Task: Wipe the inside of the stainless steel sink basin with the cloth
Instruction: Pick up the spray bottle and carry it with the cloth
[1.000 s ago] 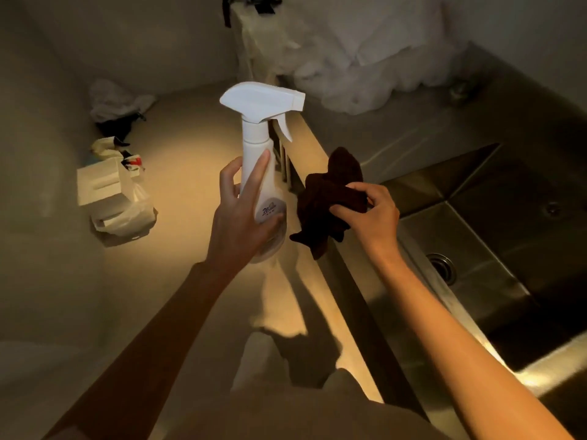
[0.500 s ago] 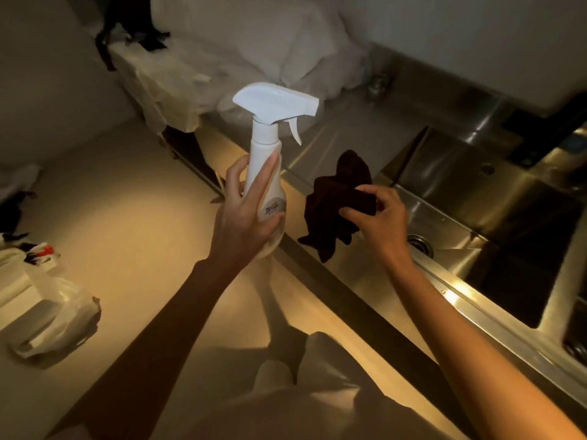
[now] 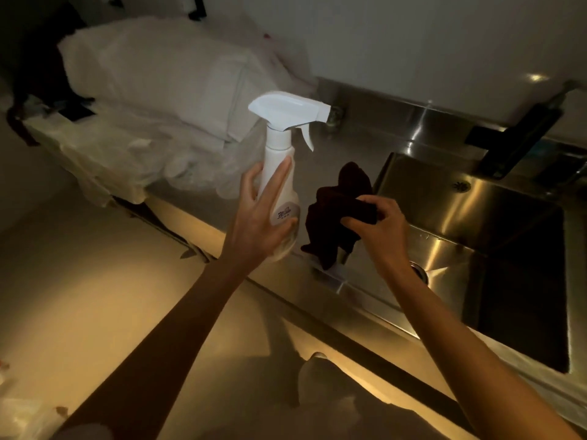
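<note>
Dim light falls on a steel counter (image 3: 317, 173). Right hand (image 3: 382, 231) pinches the bunched dark cloth (image 3: 336, 214) just above the rim of the sink basin (image 3: 460, 217); left hand (image 3: 257, 223) grips a white spray bottle (image 3: 281, 173) upright. Wiping seems not yet begun: the cloth is outside the basin.

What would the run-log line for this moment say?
stage: pre-wipe | left hand: holds spray bottle upright | right hand: grips dark cloth beside sink basin | basin: cloth not yet inside

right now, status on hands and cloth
Left hand grips spray bottle. Right hand pinches dark cloth, short of sink basin. Nothing in the way.
</note>
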A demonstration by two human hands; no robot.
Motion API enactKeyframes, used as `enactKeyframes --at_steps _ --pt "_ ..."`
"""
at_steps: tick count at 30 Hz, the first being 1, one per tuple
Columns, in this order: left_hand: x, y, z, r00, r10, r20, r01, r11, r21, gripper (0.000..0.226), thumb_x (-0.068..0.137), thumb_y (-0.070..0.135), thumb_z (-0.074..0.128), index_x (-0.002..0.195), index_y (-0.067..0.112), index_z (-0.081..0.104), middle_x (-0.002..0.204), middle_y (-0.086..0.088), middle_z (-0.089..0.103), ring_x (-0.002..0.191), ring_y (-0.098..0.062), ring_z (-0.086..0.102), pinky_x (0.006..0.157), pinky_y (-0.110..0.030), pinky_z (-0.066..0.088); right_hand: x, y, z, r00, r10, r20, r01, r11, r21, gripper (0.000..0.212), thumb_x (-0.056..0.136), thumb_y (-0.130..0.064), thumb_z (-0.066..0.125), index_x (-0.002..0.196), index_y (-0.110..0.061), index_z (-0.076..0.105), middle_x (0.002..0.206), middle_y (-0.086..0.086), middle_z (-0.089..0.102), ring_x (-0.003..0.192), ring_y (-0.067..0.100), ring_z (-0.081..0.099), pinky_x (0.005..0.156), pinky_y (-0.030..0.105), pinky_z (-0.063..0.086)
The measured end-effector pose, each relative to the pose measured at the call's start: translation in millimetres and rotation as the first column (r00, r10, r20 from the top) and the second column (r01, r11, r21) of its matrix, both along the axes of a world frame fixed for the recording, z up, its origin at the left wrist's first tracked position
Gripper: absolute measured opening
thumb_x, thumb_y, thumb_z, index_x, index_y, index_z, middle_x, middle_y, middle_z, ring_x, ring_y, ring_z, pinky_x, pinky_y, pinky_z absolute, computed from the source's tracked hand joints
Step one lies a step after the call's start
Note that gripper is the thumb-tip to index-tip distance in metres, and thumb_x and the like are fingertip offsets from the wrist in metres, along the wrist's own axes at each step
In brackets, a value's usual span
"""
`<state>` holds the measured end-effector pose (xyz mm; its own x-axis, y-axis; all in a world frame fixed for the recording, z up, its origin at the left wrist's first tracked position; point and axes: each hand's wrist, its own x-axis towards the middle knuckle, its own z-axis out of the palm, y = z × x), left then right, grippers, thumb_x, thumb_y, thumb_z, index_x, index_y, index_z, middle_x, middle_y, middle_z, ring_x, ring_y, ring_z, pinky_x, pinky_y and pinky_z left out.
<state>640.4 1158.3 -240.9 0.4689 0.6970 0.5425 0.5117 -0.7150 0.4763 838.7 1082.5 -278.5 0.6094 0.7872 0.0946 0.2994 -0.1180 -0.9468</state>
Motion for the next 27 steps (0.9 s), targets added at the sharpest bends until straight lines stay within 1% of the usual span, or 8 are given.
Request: enactKeyframes --at_steps 3,6,9,13,16,19,23,27 --pt "14.2 33.4 4.2 0.999 -0.034 0.003 0.033 0.999 0.019 0.092 0.075 0.017 0.080 0.143 0.032 0.021 0.141 -0.024 0.030 0.124 -0.039 0.042 0.096 -0.042 0.042 15.0 22.9 5.0 0.999 -0.046 -0.025 0.047 0.998 0.031 0.041 0.069 -0.009 0.082 0.102 -0.025 0.063 0.115 -0.001 0.052 0.107 0.015 0.056 0.084 0.019 0.051" --pt "26.7 60.8 3.5 0.998 -0.064 0.004 0.064 0.998 0.015 0.090 0.075 0.021 0.079 0.143 0.032 0.021 0.142 -0.022 0.030 0.122 -0.038 0.045 0.093 -0.037 0.042 27.5 37.9 8.7 0.997 -0.070 -0.036 0.071 0.997 0.024 0.041 0.068 -0.009 0.082 0.101 -0.026 0.063 0.112 -0.005 0.051 0.105 0.013 0.055 0.088 0.027 0.053" --pt "39.1 83.5 -0.4 0.993 -0.119 -0.020 0.119 0.993 0.016 0.091 0.076 0.024 0.079 0.145 0.032 0.021 0.142 -0.016 0.027 0.121 -0.034 0.047 0.091 -0.033 0.041 34.6 45.5 8.1 0.992 -0.111 -0.065 0.112 0.994 0.014 0.041 0.068 -0.009 0.082 0.101 -0.026 0.064 0.110 -0.008 0.050 0.104 0.010 0.055 0.088 0.027 0.053" --pt "58.7 116.4 -6.8 0.975 -0.220 -0.027 0.221 0.975 0.021 0.092 0.074 0.025 0.080 0.146 0.031 0.023 0.139 0.001 0.022 0.119 -0.016 0.039 0.091 -0.030 0.039 36.9 58.2 6.1 0.985 -0.170 -0.041 0.169 0.985 -0.019 0.040 0.068 -0.010 0.081 0.100 -0.026 0.062 0.111 -0.007 0.050 0.102 0.009 0.054 0.086 0.023 0.050" --pt "73.7 144.8 -13.7 0.949 -0.315 -0.031 0.314 0.949 -0.019 0.095 0.073 0.025 0.080 0.147 0.034 0.020 0.140 0.005 0.019 0.119 -0.002 0.027 0.094 -0.025 0.034 34.7 69.1 3.6 0.975 -0.220 -0.012 0.220 0.975 -0.029 0.039 0.068 -0.010 0.081 0.098 -0.028 0.062 0.110 -0.007 0.050 0.098 0.002 0.052 0.084 0.018 0.047" --pt "89.3 179.4 -21.5 0.890 -0.455 -0.031 0.453 0.890 -0.047 0.097 0.074 0.026 0.080 0.147 0.038 0.017 0.141 0.003 0.019 0.121 -0.001 0.027 0.096 -0.019 0.032 27.4 82.1 -1.4 0.955 -0.296 -0.003 0.296 0.955 -0.033 0.039 0.069 -0.011 0.080 0.098 -0.029 0.061 0.112 -0.005 0.052 0.097 0.000 0.051 0.078 0.011 0.043" --pt "111.1 223.2 -27.9 0.803 -0.593 -0.063 0.595 0.803 0.029 0.088 0.077 0.037 0.072 0.148 0.031 0.020 0.142 -0.004 0.021 0.124 0.008 0.019 0.091 0.000 0.024 14.0 105.0 -3.8 0.898 -0.441 0.007 0.441 0.897 -0.025 0.038 0.067 -0.011 0.082 0.096 -0.026 0.063 0.112 0.002 0.057 0.101 0.008 0.055 0.086 0.020 0.049" --pt "129.6 264.0 -35.1 0.731 -0.681 -0.035 0.680 0.725 0.110 0.085 0.079 0.038 0.070 0.147 0.027 0.020 0.141 -0.009 0.023 0.125 0.008 0.017 0.096 -0.004 0.024 3.2 132.9 -5.0 0.829 -0.558 0.032 0.559 0.829 -0.029 0.038 0.067 -0.013 0.081 0.096 -0.028 0.062 0.109 -0.001 0.058 0.102 0.010 0.056 0.087 0.027 0.051"
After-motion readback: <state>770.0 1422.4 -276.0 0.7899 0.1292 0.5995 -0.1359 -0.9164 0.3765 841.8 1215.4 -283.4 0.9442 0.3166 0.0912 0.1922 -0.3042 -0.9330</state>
